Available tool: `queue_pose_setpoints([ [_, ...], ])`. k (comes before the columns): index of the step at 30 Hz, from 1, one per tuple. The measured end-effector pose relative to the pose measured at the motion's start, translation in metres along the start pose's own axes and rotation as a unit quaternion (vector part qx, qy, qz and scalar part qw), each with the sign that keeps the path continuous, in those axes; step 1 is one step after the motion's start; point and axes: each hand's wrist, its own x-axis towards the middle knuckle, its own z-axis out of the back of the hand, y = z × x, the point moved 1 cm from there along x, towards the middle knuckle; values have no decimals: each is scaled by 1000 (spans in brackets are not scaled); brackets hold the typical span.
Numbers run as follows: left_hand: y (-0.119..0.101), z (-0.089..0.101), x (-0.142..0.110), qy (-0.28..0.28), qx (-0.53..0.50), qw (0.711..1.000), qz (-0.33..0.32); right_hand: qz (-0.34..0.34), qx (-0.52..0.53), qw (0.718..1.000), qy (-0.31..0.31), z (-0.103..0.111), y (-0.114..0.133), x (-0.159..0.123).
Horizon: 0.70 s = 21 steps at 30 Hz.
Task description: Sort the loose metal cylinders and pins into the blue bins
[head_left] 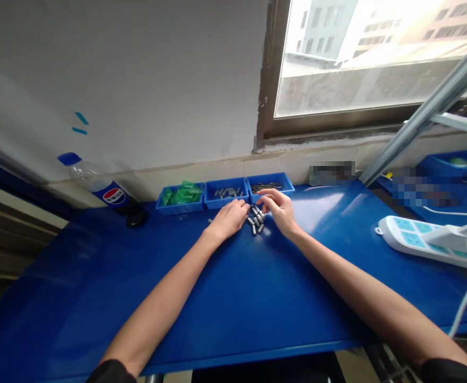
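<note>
Pile of short, silver-grey metal cylinders (256, 220) lies on the glossy blue tabletop (233, 298), between the two hands and just in front of the bins. Long axes vary: of the nearest pieces, one points almost straight toward the person, its neighbour leans away to the right, and another slants from far left to near right; all these lie flat. One similar piece shows partly beyond the left wrist.

Left hand (232, 217) is palm down at the pile's left edge, fingers pressed together and bent; whether they grip a piece cannot be told. Right hand (278, 210) is over the right edge, index finger arched and thumb close to it; whether they pinch a cylinder cannot be told.

Clear plastic bottle with blue cap and dark contents (102, 183) leans at far left. Its blue label bears the red, white and blue Pepsi roundel; the lettering is too small to read.

Three blue plastic bins stand in a row along the wall: left bin (183, 209) holds translucent green pieces, middle bin (227, 201) grey metal cylinders, right bin (289, 187) thin dark rods
</note>
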Motion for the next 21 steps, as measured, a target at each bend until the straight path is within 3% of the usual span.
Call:
queue_pose_setpoints([
  [5, 0, -1, -4, -63, -107, 992, 22, 52, -64, 996, -38, 10, -9, -4],
  [11, 5, 5, -10, -166, -323, 931, 30, 24, -37, 999, -5, 16, -12, -4],
  [16, 6, 10, -10, -188, -327, 926, 24, -17, -4, 998, 60, 12, -6, -5],
  [21, 8, 3, -10, -195, -314, 929, 8, -58, 2, 994, 89, 15, -7, -3],
])
